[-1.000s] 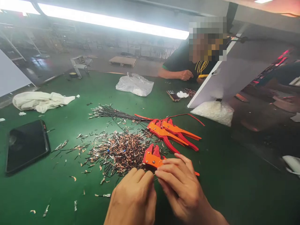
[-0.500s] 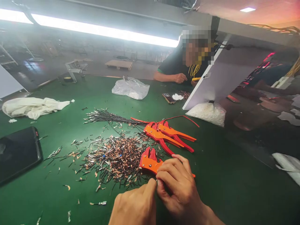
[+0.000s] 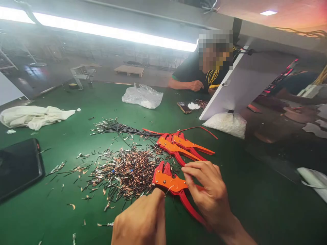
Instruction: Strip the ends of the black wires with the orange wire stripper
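My left hand (image 3: 140,217) is closed near the front of the green table, and a thin, pale curved wire (image 3: 170,190) sticks out past its fingertips. My right hand (image 3: 208,185) hovers over the handles of the nearest orange-and-red wire stripper (image 3: 166,178), thumb and fingertips pressed together. Whatever lies in that pinch is hidden. Beyond it, two more wire strippers (image 3: 170,144) lie side by side. Left of the tools spreads a heap of short wire offcuts (image 3: 133,173), black with copper and metal ends. A bundle of black wires (image 3: 117,127) with metal terminals lies behind the heap.
A dark phone (image 3: 21,166) and a white cloth (image 3: 35,116) lie at the left. Farther back are a clear plastic bag (image 3: 143,95) and another phone (image 3: 184,107). A filled bag (image 3: 226,124) stands by a slanted panel (image 3: 245,85). A co-worker (image 3: 189,75) sits across the table.
My hands have moved apart. The right went to the right and slightly up, the left slightly left. More of the nearest stripper and the pale wire at my left fingertips now show.
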A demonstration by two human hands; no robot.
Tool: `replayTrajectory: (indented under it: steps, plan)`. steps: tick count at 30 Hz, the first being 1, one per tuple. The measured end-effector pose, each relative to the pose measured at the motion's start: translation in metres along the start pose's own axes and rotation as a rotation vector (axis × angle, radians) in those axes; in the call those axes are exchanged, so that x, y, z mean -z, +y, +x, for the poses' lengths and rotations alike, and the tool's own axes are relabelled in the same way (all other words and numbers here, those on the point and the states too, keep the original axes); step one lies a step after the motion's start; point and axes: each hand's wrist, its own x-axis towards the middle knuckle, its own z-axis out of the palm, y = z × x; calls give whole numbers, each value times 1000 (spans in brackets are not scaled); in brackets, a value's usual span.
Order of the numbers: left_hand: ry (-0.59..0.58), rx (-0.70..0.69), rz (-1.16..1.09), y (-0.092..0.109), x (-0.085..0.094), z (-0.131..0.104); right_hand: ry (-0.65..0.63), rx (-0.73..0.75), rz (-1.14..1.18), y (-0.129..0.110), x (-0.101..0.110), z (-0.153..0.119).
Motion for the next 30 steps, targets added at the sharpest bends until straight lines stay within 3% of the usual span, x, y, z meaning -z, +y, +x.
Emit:
replayTrajectory:
  steps: [5,10,13,17,24,30]
  plan:
    - [61,-14,-81,-4,-4,3,-51,-50,-26,2,-9,-3]
    - [59,71,-146,0,-6,0,-89,-62,26,0,-6,-3]
    - [67,122,-165,3,-4,1,-128,-77,170,-9,-1,-2]
    - [71,141,-205,6,-1,4,-199,31,439,-25,1,-3]
    - [75,106,-288,4,-1,6,-128,51,472,-29,-3,-5]
    - [65,178,-302,8,1,7,-123,27,407,-27,-1,-4]
